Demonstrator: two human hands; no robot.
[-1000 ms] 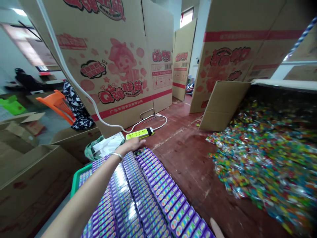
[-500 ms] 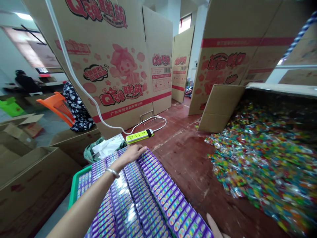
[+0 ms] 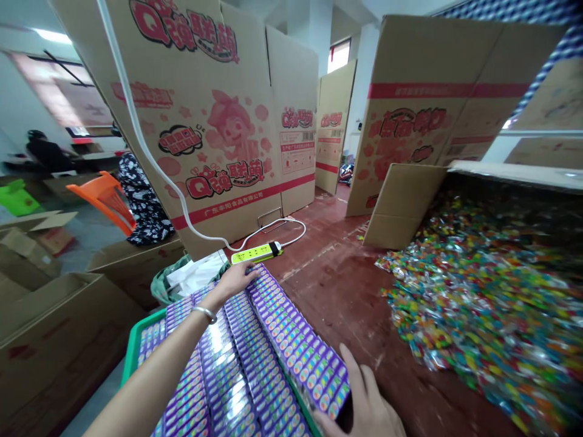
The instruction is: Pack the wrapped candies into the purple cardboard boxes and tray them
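**Purple row bracketed at both ends, low in the frame**

And the outermost purple row (image 3: 296,337) is spanned by two hands, running from the center of the frame down toward the lower right! Its far end is covered by the left hand (image 3: 235,280), fingers bent over the top; how tightly that grip is closed cannot be told, the thumb being hidden. A silver bracelet (image 3: 204,313) is worn on that wrist.

Down at the bottom right, the near end is taken by the right hand (image 3: 371,400), its grip closed around the row, thumb on one side, fingers on the other. Alongside, more purple rows (image 3: 237,370) are packed tightly within the green tray (image 3: 132,346), whose rim is seen at lower left.

Just beyond the left hand, a yellow-edged power strip (image 3: 255,252) is laid on the red-brown surface (image 3: 337,285). Over at the right, a great heap of wrapped candies (image 3: 478,309) is spilled from a cardboard box (image 3: 396,206), and printed cartons (image 3: 237,145) are stood upright across the upper frame.
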